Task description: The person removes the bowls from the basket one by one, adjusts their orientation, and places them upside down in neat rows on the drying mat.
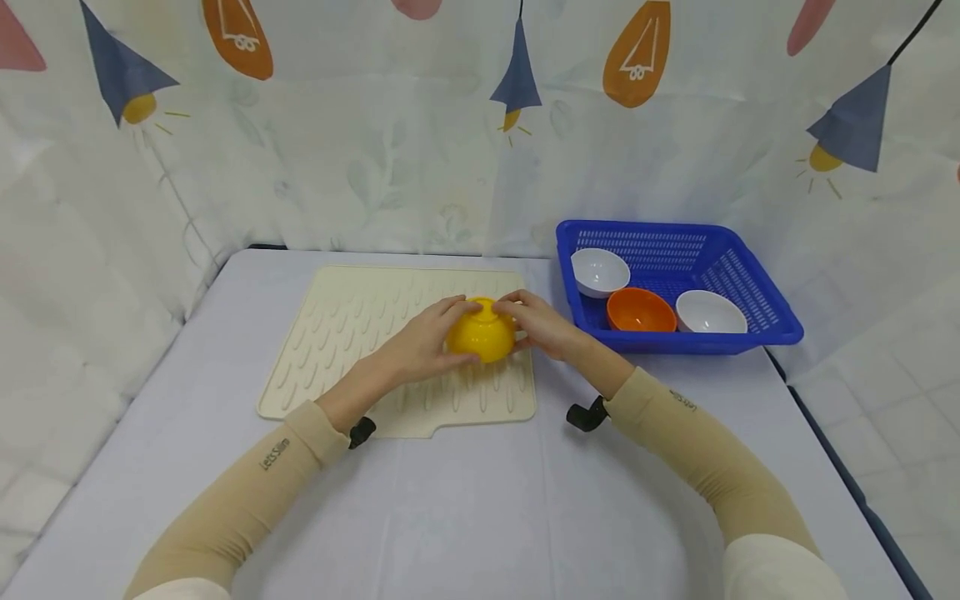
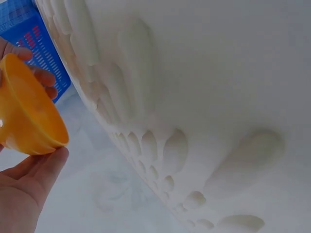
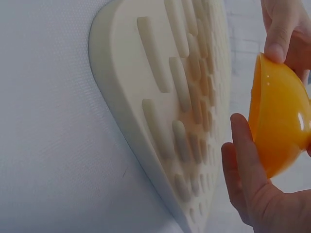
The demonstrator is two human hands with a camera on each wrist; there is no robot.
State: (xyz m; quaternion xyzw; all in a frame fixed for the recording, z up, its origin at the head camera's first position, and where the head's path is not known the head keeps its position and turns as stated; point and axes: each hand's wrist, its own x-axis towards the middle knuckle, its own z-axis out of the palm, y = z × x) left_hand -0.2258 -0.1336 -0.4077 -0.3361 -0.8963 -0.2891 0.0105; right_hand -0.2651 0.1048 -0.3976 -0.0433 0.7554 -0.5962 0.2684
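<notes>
A yellow bowl is held upside down between both hands, its foot ring facing up, over the right part of a cream draining mat. On its left side my left hand grips it, thumb near the rim and fingers by the foot. My right hand holds the opposite side, fingertips at the foot and rim. The right wrist view shows the bowl with its rim facing the ridged mat and a gap between them. In the left wrist view the bowl's inside is partly visible.
A blue basket stands at the back right of the white-covered table. Inside it are two white bowls, one at the left and one in front, and an orange bowl. A patterned curtain hangs behind.
</notes>
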